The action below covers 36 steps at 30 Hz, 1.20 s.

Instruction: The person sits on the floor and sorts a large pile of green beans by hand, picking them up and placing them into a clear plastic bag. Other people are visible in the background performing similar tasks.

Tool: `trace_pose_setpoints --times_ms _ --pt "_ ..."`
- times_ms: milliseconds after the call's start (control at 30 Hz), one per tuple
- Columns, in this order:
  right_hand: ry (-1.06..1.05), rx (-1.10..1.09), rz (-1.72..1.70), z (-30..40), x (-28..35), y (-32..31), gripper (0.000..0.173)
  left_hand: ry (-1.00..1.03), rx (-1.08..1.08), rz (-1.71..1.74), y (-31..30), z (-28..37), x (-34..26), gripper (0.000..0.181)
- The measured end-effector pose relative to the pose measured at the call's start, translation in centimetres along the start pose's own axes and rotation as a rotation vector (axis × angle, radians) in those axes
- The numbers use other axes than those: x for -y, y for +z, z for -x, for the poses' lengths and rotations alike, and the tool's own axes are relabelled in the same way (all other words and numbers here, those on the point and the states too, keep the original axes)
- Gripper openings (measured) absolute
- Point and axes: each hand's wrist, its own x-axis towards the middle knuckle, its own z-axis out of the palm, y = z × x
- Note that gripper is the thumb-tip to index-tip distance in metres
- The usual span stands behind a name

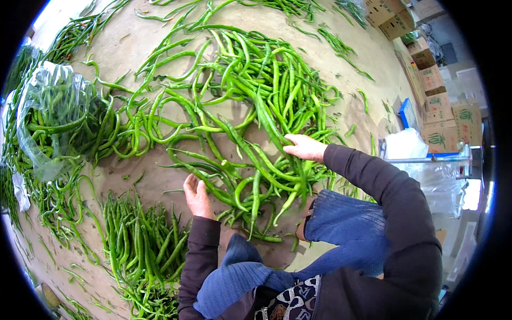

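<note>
Long green chili peppers lie in a loose heap (288,92) on the floor before me, curling around in a ring of scattered peppers. My right hand (306,147) is closed on a few long peppers (267,116) at the heap's near side. Lower left of it, my left hand (198,197) has its fingers slightly curled, beside the edge of the nearer loose peppers (224,192); nothing shows in its grasp. A neater bundle of straighter peppers (140,240) lies left of my left forearm.
A clear plastic bag of peppers (60,116) stands at the left. More peppers (80,36) are strewn at the upper left and top. Printed cardboard boxes (440,108), a blue plastic object (408,114) and a metal frame with plastic bags (430,160) are at the right.
</note>
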Motion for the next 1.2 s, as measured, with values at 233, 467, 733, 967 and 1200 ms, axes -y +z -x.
trace_pose_setpoints --times_ms 233,467,733,967,1200 --pt "-0.155 -0.088 0.381 1.7 0.7 -2.3 0.034 -0.098 0.168 0.014 0.8 2.0 -2.4 0.033" --pt "-0.431 -0.347 0.122 6.0 7.6 0.7 0.024 -0.258 0.386 0.158 1.3 3.2 -3.9 0.037" --pt "-0.655 -0.291 0.052 -0.4 4.4 10.8 0.028 -0.470 0.343 0.739 1.3 2.9 -4.3 0.026" --pt "0.057 -0.449 0.231 -5.6 3.2 9.2 0.036 -0.491 0.330 0.751 1.1 2.2 -3.8 0.021" --pt "-0.477 -0.310 0.393 2.5 9.7 9.9 0.029 -0.180 0.381 0.463 4.7 4.7 -5.8 0.053"
